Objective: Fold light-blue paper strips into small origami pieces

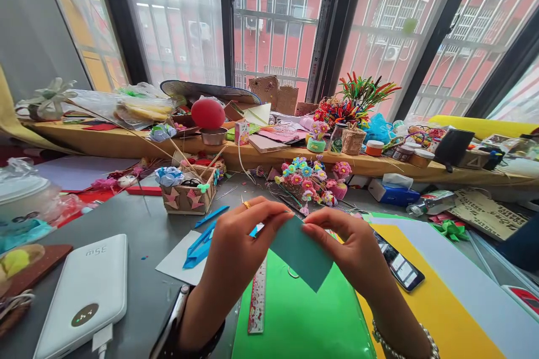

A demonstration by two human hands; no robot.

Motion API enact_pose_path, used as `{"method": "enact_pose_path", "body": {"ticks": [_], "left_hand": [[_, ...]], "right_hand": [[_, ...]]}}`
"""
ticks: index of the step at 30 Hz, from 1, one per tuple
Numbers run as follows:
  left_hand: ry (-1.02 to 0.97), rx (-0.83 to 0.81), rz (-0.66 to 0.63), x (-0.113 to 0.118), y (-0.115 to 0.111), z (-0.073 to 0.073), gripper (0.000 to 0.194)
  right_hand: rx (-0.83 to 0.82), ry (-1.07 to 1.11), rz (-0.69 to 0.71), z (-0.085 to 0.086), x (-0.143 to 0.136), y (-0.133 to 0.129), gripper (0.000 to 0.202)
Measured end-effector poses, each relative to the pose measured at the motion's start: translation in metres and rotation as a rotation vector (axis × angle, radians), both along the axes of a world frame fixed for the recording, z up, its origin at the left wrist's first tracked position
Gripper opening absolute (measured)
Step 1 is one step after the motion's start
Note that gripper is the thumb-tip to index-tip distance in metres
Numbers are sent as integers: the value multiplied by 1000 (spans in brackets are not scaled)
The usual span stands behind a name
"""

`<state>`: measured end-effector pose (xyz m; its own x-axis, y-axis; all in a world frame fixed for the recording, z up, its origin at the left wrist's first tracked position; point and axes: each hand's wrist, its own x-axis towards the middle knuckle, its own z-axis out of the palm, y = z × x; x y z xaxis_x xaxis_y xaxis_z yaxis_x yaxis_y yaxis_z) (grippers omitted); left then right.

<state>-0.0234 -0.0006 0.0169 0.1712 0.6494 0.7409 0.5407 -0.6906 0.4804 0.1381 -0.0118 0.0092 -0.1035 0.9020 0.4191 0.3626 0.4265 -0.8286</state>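
A small teal sheet of paper [304,255] hangs tilted between my two hands, above a bright green folder-like sheet [311,314]. My left hand [248,230] pinches its upper left edge between thumb and fingers; a ring is on one finger. On the upper right edge, my right hand [341,235] closes thumb and forefinger on the same paper. Beneath, a printed ruler [257,300] lies along the green sheet's left side. Folded blue paper strips [202,244] rest on a white sheet [177,262] left of my left hand.
At the left lies a white power bank [86,291] with a cable. A phone [400,261] sits on yellow paper [438,297] at the right. Behind are a cardboard box of craft flowers [191,196], crocheted flowers [309,176], a blue tissue pack [393,190] and a crowded shelf [269,152].
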Motion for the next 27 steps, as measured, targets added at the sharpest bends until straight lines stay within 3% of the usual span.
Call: {"method": "enact_pose_path", "body": {"ticks": [7,13,18,27], "left_hand": [[-25,-133,-59,3,3,-3,7],[-111,-106,93,-2,2,-3,10],[-135,-131,107,-3,5,-4,11],[-623,-360,223,-14,6,7,10]], "right_hand": [[83,-102,-62,-1,2,2,13],[53,-156,-30,-4,12,8,11],[32,-158,-49,-2,15,9,12],[-21,-33,-110,-10,33,22,18]]}}
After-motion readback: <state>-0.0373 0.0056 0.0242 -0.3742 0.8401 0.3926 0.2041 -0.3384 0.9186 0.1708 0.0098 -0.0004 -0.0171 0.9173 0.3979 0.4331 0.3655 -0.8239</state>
